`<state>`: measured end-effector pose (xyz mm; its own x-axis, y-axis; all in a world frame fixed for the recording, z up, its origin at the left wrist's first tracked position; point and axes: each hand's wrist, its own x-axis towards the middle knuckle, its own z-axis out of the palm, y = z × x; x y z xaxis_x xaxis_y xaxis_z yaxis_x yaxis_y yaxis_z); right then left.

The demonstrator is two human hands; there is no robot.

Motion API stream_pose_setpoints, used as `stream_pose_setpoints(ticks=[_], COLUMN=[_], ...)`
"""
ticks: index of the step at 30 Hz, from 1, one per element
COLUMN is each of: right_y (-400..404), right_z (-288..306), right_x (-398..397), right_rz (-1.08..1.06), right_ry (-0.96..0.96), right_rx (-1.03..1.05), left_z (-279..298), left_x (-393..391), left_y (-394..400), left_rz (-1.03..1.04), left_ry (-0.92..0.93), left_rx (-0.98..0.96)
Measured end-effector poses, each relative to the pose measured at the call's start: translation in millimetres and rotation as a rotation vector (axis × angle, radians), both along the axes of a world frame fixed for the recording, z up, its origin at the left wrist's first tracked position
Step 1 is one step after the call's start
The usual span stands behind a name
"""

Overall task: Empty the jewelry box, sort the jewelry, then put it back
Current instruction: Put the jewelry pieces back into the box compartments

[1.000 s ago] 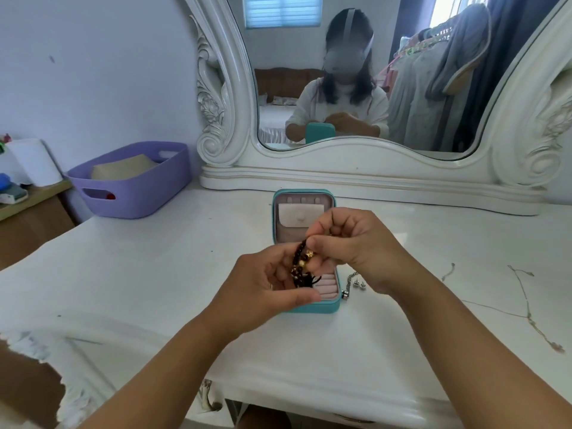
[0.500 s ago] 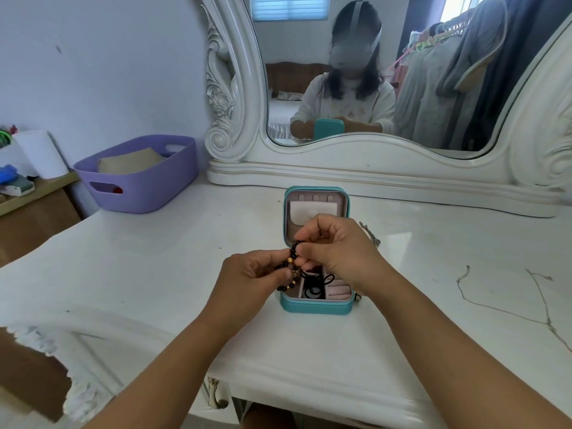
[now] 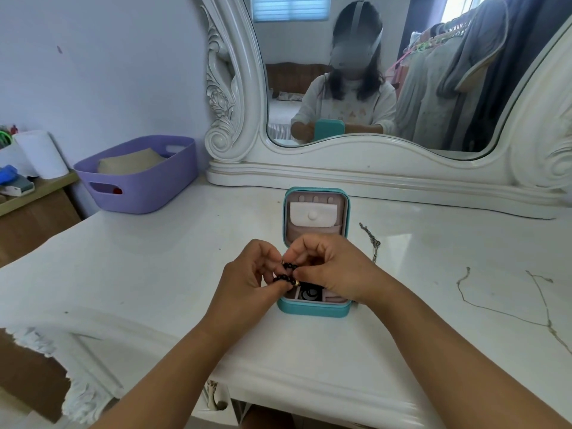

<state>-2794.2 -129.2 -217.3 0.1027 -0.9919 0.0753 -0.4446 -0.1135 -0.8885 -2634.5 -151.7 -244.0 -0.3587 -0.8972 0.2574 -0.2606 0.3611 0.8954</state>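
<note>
A small teal jewelry box [image 3: 312, 309] stands open on the white dressing table [image 3: 148, 274], its pink-lined lid upright with a white pouch [image 3: 312, 215]. Both hands hover just above the box's tray. My left hand [image 3: 247, 283] and my right hand [image 3: 332, 267] pinch a black beaded bracelet [image 3: 286, 274] with gold beads between them. A dark ring-like piece [image 3: 308, 294] lies in the tray below. A silver chain [image 3: 373, 243] lies on the table right of the box.
A purple plastic basket [image 3: 139, 178] sits at the back left. The ornate white mirror frame [image 3: 371, 178] runs along the back. A thin gold chain [image 3: 507, 308] lies on the right. A wooden side shelf [image 3: 34, 193] with bottles stands far left.
Both hands have lowered the beaded bracelet from in front of the lid down toward the box's tray. The bracelet is bunched tighter between the fingers. The camera has tilted and shifted slightly.
</note>
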Motion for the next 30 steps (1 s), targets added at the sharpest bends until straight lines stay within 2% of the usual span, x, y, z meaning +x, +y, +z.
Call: stream_pose_setpoints(ticks=[7, 11, 14, 19, 23, 26, 30], right_y=[2.6, 6.1, 6.5, 3.0, 0.6, -0.3, -1.4], right_z=[-2.2, -0.2, 0.5, -3.5, -3.4, -3.2, -1.1], right_x=[-3.2, -7.2, -8.2, -6.2, -4.2, -0.7, 3.0], right_rz=[0.024, 0.004, 0.045, 0.005, -0.018, -0.015, 0.034], right_ry=[-0.007, -0.061, -0.023, -0.007, 0.009, 0.086, 0.26], right_rx=[0.053, 0.04, 0.057, -0.001, -0.007, -0.011, -0.057], left_z=[2.9, 5.7, 6.7, 11.0, 16.2, 15.2, 9.3], left_x=[-1.7, -3.4, -5.3, -3.2, 4.3, 6.1, 4.8], left_y=[-6.1, -9.0, -11.3, -13.4, -14.6, -13.7, -15.4], left_rz=[-0.043, 0.009, 0.062, 0.015, -0.056, -0.023, 0.082], left_ry=[-0.078, -0.046, -0.088, -0.06, 0.063, 0.167, 0.167], left_rx=[0.079, 0.129, 0.11, 0.221, 0.354, 0.37, 0.307])
